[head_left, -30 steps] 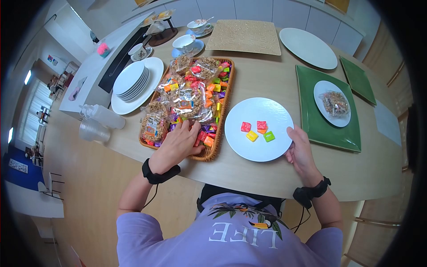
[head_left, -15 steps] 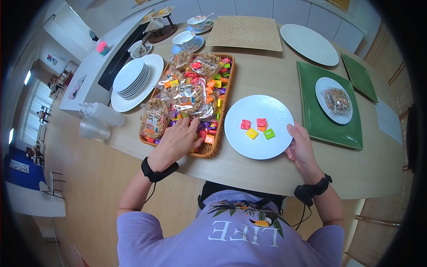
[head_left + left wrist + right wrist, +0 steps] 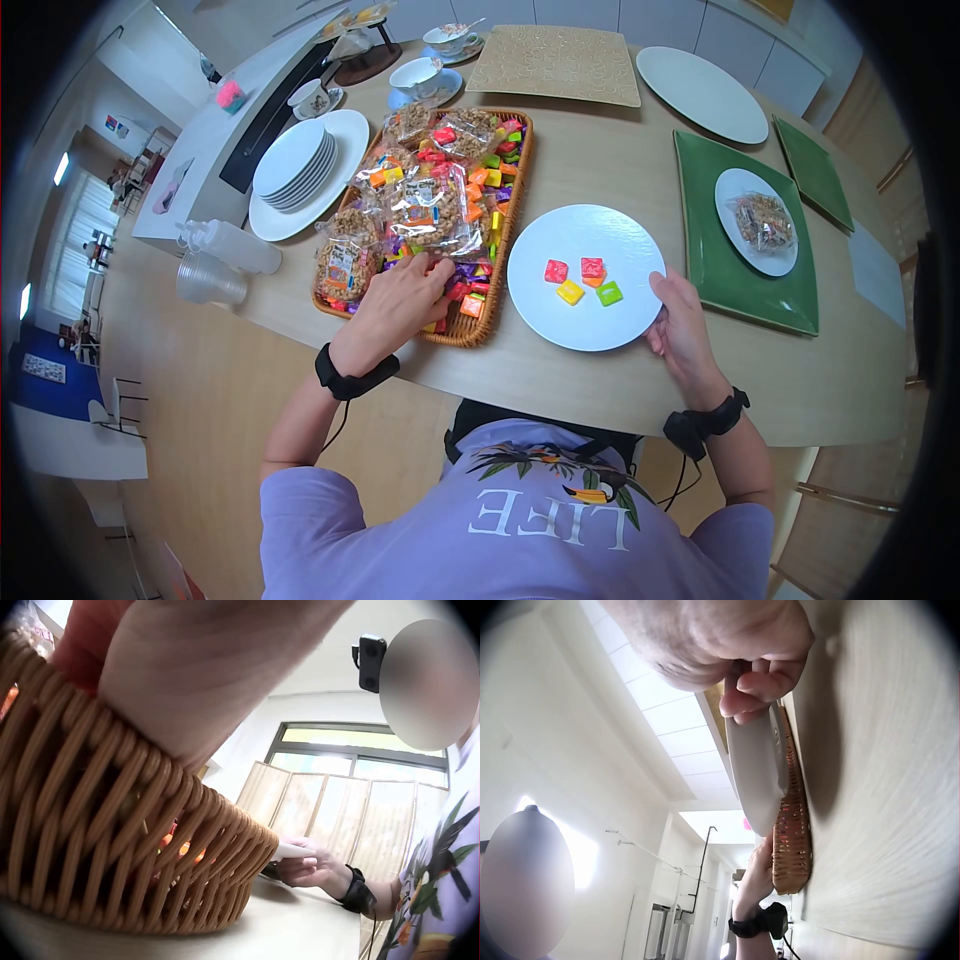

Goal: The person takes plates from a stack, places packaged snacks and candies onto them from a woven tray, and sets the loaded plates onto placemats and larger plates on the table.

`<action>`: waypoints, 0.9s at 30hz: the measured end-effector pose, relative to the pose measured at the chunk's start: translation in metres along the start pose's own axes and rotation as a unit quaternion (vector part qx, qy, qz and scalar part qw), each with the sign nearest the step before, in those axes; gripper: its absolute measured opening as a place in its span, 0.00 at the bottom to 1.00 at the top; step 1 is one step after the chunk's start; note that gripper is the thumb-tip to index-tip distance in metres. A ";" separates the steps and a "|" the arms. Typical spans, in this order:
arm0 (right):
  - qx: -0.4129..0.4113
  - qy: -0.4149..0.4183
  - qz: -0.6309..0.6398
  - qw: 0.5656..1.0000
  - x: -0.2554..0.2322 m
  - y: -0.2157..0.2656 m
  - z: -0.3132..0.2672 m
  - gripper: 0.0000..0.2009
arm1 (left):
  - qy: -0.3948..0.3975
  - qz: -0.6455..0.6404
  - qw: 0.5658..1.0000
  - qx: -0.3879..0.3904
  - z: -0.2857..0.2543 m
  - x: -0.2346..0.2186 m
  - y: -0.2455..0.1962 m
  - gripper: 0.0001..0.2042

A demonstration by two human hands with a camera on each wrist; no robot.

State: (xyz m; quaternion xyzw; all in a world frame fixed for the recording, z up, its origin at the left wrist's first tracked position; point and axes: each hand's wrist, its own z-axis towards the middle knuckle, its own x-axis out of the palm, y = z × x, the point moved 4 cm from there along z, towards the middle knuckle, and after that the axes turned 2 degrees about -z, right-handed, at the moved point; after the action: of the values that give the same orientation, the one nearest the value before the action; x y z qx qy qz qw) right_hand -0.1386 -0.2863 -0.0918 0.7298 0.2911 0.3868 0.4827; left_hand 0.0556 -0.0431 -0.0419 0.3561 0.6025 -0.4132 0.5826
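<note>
My right hand (image 3: pixel 683 320) grips the right rim of a white plate (image 3: pixel 560 325), thumb on top and fingers curled beneath. In the right wrist view the plate (image 3: pixel 754 776) is held up off the table. On it lie several wrapped candies: two red, a yellow one (image 3: pixel 570 292), a green one (image 3: pixel 609 293) and an orange one partly under a red. My left hand (image 3: pixel 395 305) reaches into the near end of a wicker basket (image 3: pixel 485 325), fingers bent down among colourful wrapped candies (image 3: pixel 472 304). Its fingertips are hidden, so I cannot tell whether they pinch a candy.
Bagged cereal cakes (image 3: pixel 430 205) fill much of the basket. Left of it are stacked white plates (image 3: pixel 290 160) on an oval platter, a squeeze bottle (image 3: pixel 240 247) and plastic cups (image 3: pixel 208 280). A green square plate (image 3: pixel 715 285) at right bears a small plate with a bagged cake (image 3: pixel 762 222).
The left hand shifts slightly within the basket, its fingers lower among the candies. The right hand keeps its hold on the plate. The whole view has shifted a little.
</note>
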 end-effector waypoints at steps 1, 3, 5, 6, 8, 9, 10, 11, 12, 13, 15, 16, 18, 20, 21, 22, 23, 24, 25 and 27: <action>0.000 0.000 0.000 1.000 0.000 0.000 0.000 0.14 | 0.001 0.003 1.000 0.000 0.000 0.000 0.000 0.14; 0.005 -0.002 0.001 1.000 0.002 0.000 -0.001 0.14 | 0.002 0.004 1.000 0.000 0.000 -0.001 0.000 0.15; 0.005 -0.004 -0.001 1.000 0.002 0.000 -0.001 0.14 | 0.010 -0.023 1.000 0.004 0.001 -0.003 -0.001 0.15; 0.005 -0.006 -0.001 1.000 0.002 0.000 -0.001 0.14 | 0.009 -0.023 1.000 0.004 0.001 -0.001 -0.001 0.15; 0.003 -0.004 0.001 1.000 0.001 -0.001 0.000 0.14 | -0.012 -0.038 0.999 -0.007 -0.001 0.000 0.001 0.15; 0.002 -0.001 0.005 1.000 0.001 -0.001 0.000 0.14 | -0.012 -0.038 0.999 -0.006 0.000 0.000 0.001 0.15; 0.001 -0.001 0.005 1.000 0.001 0.000 0.000 0.14 | -0.004 -0.043 0.999 -0.008 0.000 0.000 0.001 0.15; 0.002 -0.002 0.002 1.000 0.001 0.000 0.000 0.14 | 0.004 -0.048 0.999 -0.009 0.000 0.000 0.001 0.15; 0.004 -0.003 0.000 1.000 0.001 -0.001 0.000 0.14 | 0.004 -0.048 0.999 -0.009 0.001 -0.001 0.001 0.15; 0.004 -0.003 0.001 1.000 0.001 0.000 0.000 0.14 | 0.007 -0.062 0.998 -0.004 0.001 -0.001 0.002 0.15; 0.006 -0.005 -0.001 1.000 0.002 0.000 -0.001 0.14 | 0.011 -0.075 0.997 0.000 0.001 -0.002 0.003 0.15; 0.006 -0.005 -0.001 1.000 0.002 0.000 -0.001 0.14 | 0.009 -0.083 0.996 0.006 0.001 -0.003 0.004 0.14; 0.004 -0.003 0.001 1.000 0.003 0.000 -0.001 0.14 | 0.006 -0.092 0.996 0.012 0.002 -0.004 0.005 0.14; 0.006 -0.004 0.002 1.000 0.002 -0.001 -0.001 0.14 | -0.005 -0.114 0.993 0.000 0.002 -0.005 0.006 0.13; 0.008 -0.003 0.004 1.000 0.002 -0.001 0.000 0.14 | -0.003 -0.116 0.993 0.001 0.002 -0.006 0.006 0.13; 0.010 -0.005 0.004 1.000 0.001 -0.002 0.000 0.14 | -0.012 -0.124 0.992 0.005 0.002 -0.010 0.006 0.13; 0.007 -0.002 0.001 1.000 0.001 -0.002 0.001 0.14 | -0.019 -0.132 0.991 0.010 0.002 -0.014 0.006 0.13; 0.005 0.001 -0.002 1.000 0.000 -0.003 0.000 0.14 | -0.025 -0.155 0.988 0.003 0.002 -0.016 0.007 0.12; 0.010 -0.004 -0.002 1.000 -0.001 -0.003 -0.001 0.14 | -0.020 -0.159 0.987 0.004 0.003 -0.020 0.008 0.12; 0.010 -0.012 -0.004 1.000 0.001 -0.001 -0.001 0.14 | -0.036 -0.167 0.984 0.049 0.005 -0.032 0.009 0.12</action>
State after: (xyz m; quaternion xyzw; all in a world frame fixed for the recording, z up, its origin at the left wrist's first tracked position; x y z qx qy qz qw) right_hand -0.1389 -0.2849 -0.0928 0.7383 0.2924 0.3725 0.4803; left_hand 0.0676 -0.0425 -0.0111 0.2632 0.6113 -0.5461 0.5087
